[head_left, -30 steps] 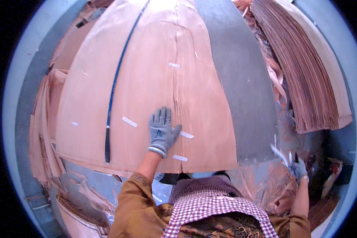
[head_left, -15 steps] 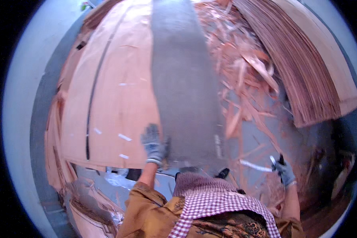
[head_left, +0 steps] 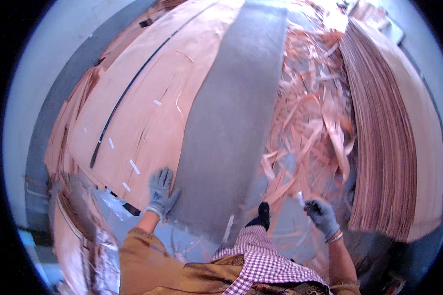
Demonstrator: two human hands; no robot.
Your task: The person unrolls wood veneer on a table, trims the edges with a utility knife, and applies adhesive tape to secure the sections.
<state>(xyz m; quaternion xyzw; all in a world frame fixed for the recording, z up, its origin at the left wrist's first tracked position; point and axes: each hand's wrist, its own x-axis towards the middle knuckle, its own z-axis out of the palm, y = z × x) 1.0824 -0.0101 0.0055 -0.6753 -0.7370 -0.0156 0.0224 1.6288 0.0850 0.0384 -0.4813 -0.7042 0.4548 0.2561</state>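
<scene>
My left hand, in a grey glove, lies flat with fingers stretched on the near end of a light tan wood veneer sheet. Its thumb side meets the edge of a long dark grey strip running away from me. Held out to the right of that strip, my right hand, also gloved, is closed around a small tool with a bright, pale tip; blur hides its exact kind. White labels sit on the veneer.
Curled veneer scraps cover the floor right of the grey strip. Beyond them stands a tall stack of veneer sheets. A thin black strip runs along the tan veneer. Torn veneer pieces line the left side. My foot shows near the scraps.
The view has shifted and turned, so the sheets now slant. My left hand still rests flat by the grey strip's edge. My right hand still holds the tool; the white streak beside it no longer shows.
</scene>
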